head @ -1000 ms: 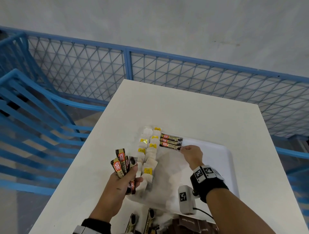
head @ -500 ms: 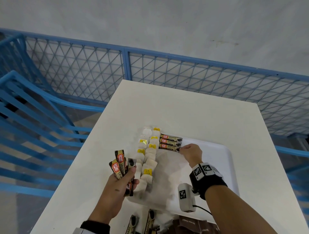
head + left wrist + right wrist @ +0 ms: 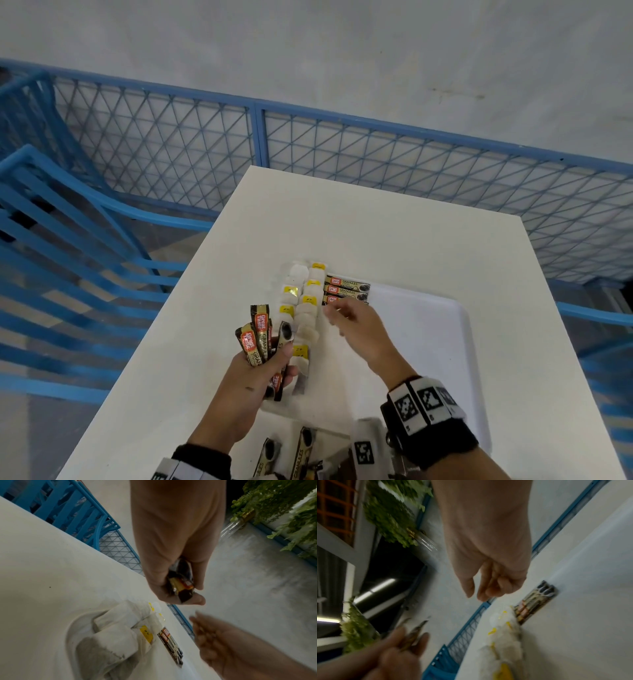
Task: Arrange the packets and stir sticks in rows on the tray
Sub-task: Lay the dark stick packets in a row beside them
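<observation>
My left hand (image 3: pixel 260 373) grips a fan of brown coffee stick packets (image 3: pixel 259 337) above the left edge of the white tray (image 3: pixel 445 346); the wrist view shows the same packets (image 3: pixel 181 582) pinched in its fingers. Two columns of white tea bags with yellow tags (image 3: pixel 305 308) lie along the tray's left side. Three coffee sticks (image 3: pixel 346 289) lie side by side at the tray's far end. My right hand (image 3: pixel 346 317) hovers blurred just below those sticks, fingers loosely curled and holding nothing (image 3: pixel 486 588).
More coffee sticks (image 3: pixel 301 452) and a brown box lie on the white table (image 3: pixel 376 219) at the near edge. A blue mesh fence (image 3: pixel 257 137) runs behind the table and blue railings stand at the left.
My right hand has let go of the third coffee stick and pulled back leftward toward the left hand. The left hand with its packets has stayed in place.
</observation>
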Demonstrator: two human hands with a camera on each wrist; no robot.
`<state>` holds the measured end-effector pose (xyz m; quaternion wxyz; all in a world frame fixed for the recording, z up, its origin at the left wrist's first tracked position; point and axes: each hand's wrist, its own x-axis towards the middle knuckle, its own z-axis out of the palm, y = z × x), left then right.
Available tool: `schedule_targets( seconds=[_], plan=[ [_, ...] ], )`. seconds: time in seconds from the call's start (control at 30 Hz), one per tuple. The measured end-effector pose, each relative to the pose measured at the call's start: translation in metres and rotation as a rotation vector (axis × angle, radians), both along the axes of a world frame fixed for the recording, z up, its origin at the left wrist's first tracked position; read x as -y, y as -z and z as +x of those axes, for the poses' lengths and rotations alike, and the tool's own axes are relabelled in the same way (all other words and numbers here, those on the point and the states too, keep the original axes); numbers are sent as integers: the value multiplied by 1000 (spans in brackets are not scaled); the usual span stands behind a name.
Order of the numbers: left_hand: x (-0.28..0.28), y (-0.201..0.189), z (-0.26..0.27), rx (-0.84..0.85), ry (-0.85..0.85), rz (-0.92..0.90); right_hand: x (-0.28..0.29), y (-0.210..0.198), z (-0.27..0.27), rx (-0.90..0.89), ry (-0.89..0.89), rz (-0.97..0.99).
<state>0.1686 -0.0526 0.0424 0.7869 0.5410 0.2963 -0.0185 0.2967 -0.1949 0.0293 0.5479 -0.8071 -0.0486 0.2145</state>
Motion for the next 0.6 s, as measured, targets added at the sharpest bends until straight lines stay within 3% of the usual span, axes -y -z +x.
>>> schedule_targets(
  seconds=[0.17,0.43,0.6],
  plan=[
    [7,-8,-3,15,74,28,-8,-29,-33,-72,-285,90],
    [-2,-12,-11,57,57,-76,13,-35,-41,-256,-104,338],
    [-8,-14,-12,91,14,-109,30,-31,-45,-341,-98,354]
  ],
)
